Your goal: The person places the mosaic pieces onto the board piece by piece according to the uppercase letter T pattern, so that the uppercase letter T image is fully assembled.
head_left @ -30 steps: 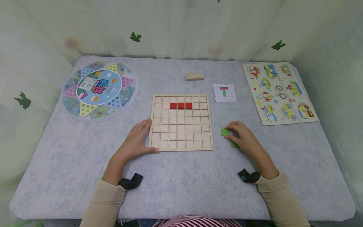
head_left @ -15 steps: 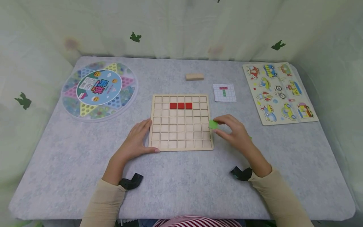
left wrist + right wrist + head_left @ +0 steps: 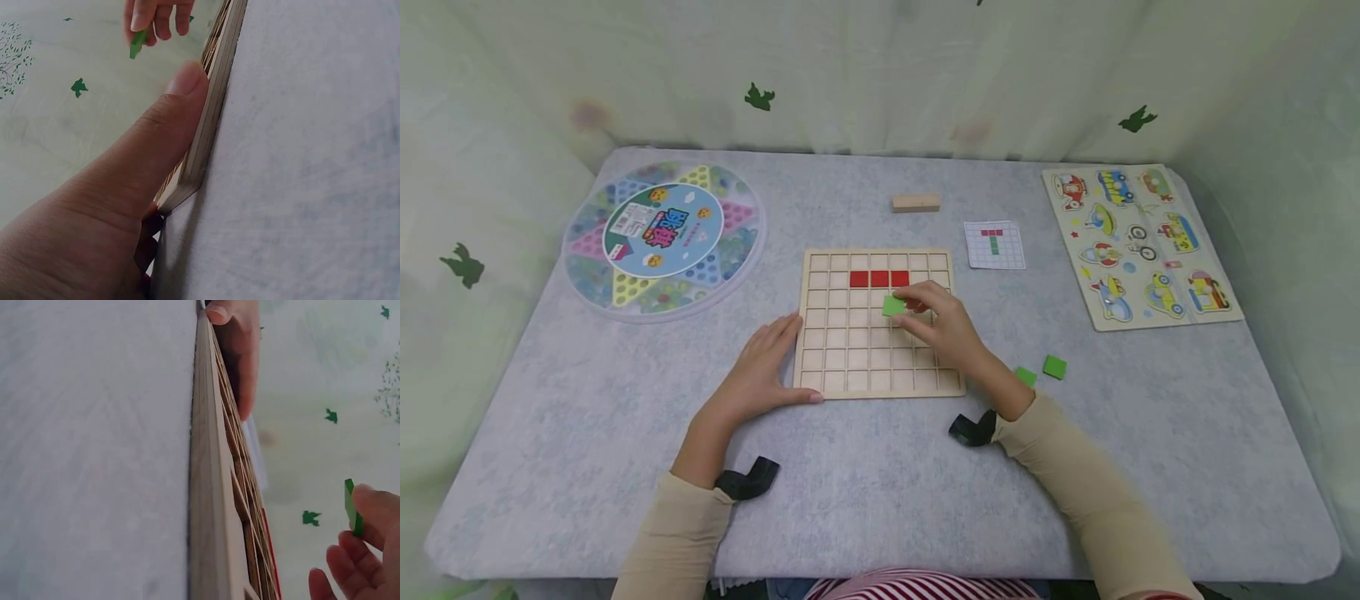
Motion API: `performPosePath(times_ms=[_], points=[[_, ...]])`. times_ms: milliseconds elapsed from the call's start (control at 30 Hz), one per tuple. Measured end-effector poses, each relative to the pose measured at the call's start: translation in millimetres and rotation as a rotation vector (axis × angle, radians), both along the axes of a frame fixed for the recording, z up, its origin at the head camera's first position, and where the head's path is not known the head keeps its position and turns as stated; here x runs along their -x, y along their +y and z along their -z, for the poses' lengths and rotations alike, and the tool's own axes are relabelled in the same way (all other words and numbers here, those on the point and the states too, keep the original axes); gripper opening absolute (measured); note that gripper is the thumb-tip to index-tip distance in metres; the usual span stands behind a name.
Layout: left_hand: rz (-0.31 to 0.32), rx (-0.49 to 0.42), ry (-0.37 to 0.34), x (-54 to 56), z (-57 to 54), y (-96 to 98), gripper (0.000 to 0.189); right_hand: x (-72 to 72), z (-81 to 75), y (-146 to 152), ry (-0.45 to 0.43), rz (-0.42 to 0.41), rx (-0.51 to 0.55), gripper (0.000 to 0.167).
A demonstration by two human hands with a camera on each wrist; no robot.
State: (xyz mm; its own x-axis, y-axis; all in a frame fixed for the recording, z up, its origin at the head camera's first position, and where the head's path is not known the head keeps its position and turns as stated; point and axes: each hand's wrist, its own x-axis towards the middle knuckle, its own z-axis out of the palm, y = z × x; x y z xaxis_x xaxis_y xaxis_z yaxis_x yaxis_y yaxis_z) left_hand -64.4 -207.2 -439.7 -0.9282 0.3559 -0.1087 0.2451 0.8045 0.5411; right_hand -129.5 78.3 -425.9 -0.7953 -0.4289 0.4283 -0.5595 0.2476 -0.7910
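A wooden grid board (image 3: 835,338) lies in the middle of the table, with three red square tiles (image 3: 878,279) in a row near its far side. My right hand (image 3: 946,330) pinches a green square tile (image 3: 892,306) between thumb and fingertips, over the grid just below the red row. In the right wrist view this green tile (image 3: 353,507) is tilted on edge and above the board. My left hand (image 3: 762,367) rests at the board's near left corner, fingers straight along the left side and thumb on the front rim. Two loose green tiles (image 3: 1055,367) lie beside my right forearm.
Right of the board lies a pattern card (image 3: 1007,258) printed with a red and green T. A wooden block (image 3: 915,203) is behind the board. A round Chinese checkers set (image 3: 662,292) is at the back left, a vehicle puzzle board (image 3: 1120,250) at the back right.
My right hand has picked up a green tile from the table and carried it left over the grid, uncovering the two loose green tiles. My left hand has stayed at the corner.
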Motion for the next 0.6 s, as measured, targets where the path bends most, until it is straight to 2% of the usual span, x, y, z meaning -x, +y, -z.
performPosePath(times_ms=[133, 233, 400, 600], points=[[0.0, -0.004, 0.01, 0.3, 1.2, -0.5, 0.118, 7.9, 9.5, -5, -0.129, 0.029, -0.064, 0.03], [-0.003, -0.002, 0.006, 0.4, 0.7, -0.6, 0.119, 14.2, 14.8, -6, -0.187, 0.065, -0.142, 0.031], [-0.004, 0.003, 0.0, 0.3, -0.3, -0.5, 0.12, 22.2, 16.9, -11, -0.225, 0.111, -0.234, 0.033], [-0.009, 0.0, -0.011, 0.1, -1.3, 0.5, 0.119, 27.6, 13.9, -17, -0.223, 0.166, -0.346, 0.032]])
